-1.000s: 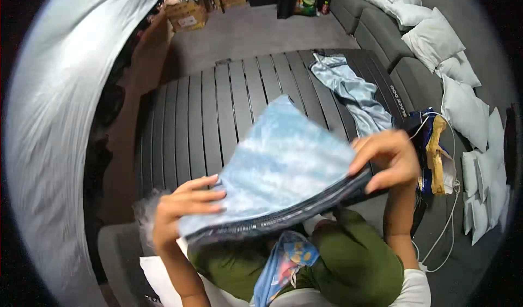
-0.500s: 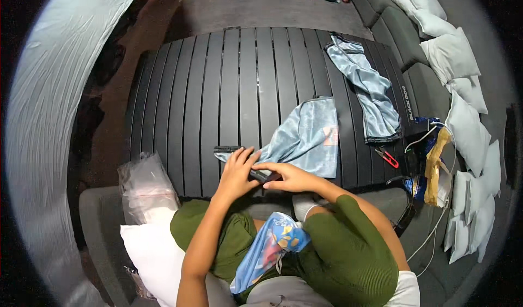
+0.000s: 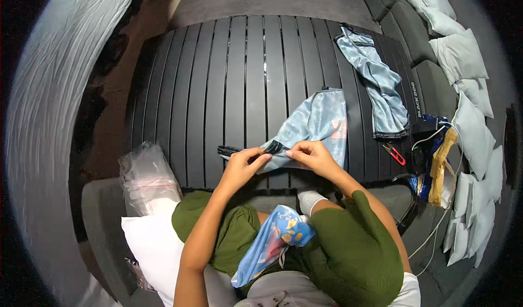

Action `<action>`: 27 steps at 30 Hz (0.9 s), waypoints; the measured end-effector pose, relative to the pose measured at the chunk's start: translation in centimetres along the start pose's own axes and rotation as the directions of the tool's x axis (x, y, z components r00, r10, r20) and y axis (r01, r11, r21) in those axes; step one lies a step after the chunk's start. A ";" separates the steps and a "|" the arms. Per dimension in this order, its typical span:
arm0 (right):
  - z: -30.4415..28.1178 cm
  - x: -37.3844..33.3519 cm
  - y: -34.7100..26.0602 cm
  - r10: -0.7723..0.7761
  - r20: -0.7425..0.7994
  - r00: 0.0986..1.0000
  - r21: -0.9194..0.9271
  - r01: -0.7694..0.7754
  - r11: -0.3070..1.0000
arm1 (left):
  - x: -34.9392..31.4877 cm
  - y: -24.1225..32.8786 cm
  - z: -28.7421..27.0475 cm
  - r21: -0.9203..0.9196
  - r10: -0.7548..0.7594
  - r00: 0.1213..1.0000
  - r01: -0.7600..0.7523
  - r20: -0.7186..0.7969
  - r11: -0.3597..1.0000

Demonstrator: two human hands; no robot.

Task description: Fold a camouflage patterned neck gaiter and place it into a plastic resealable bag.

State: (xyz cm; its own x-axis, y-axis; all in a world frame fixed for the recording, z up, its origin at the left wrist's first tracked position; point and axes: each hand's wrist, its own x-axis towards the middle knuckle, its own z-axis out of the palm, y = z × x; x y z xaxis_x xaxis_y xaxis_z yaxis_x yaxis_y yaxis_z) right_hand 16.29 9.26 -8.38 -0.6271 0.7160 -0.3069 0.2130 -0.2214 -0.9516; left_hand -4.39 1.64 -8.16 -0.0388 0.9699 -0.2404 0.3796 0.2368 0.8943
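A light blue satiny cloth piece [image 3: 316, 119] with black edging lies bunched on the near part of the slatted table. My left hand [image 3: 239, 168] pinches its black edge [image 3: 273, 146] between thumb and forefinger. Just to the right, my right hand [image 3: 315, 157] is closed in a pinch on the same cloth. Another stretch of black edging [image 3: 229, 150] shows to the left, behind my left hand. A pinkish patch marks the cloth's right side. Across my lap lies a blue printed cloth [image 3: 275, 239].
A second light blue cloth piece [image 3: 376, 80] lies at the table's far right. Red-handled thread snips [image 3: 394, 154] rest near the right edge, beside a blue and gold package [image 3: 438, 160] and white cable. Clear plastic bags [image 3: 150, 173] sit left; pale cushions [image 3: 463, 53] line the right seat.
My hands have moved apart and slightly away from me, from close together over the edge to separate pinches. The black edging now shows between them. The view has shifted slightly.
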 end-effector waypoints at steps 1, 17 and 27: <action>0.1 0.0 0.0 0.000 0.001 1.000 0.003 0.000 1.000 | 0.0 -0.1 0.2 0.002 -0.003 1.000 0.003 0.001 1.000; 1.2 0.2 0.7 -0.057 0.005 0.998 -0.060 0.057 0.997 | 0.6 0.8 2.4 0.306 0.365 0.844 -0.253 -0.394 0.918; 3.9 -0.7 2.2 -0.216 -0.121 0.969 0.136 0.232 0.963 | -0.2 -0.5 1.4 -0.245 -0.075 0.954 0.002 -0.290 0.970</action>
State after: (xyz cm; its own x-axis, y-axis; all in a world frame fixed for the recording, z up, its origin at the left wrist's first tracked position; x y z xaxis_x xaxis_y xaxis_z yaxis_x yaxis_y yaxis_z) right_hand 14.23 5.72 -10.28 -0.5626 0.8219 -0.0898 -0.0426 -0.1374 -0.9896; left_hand -3.25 1.23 -9.08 -0.3339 0.9239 -0.1867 0.1417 0.2450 0.9591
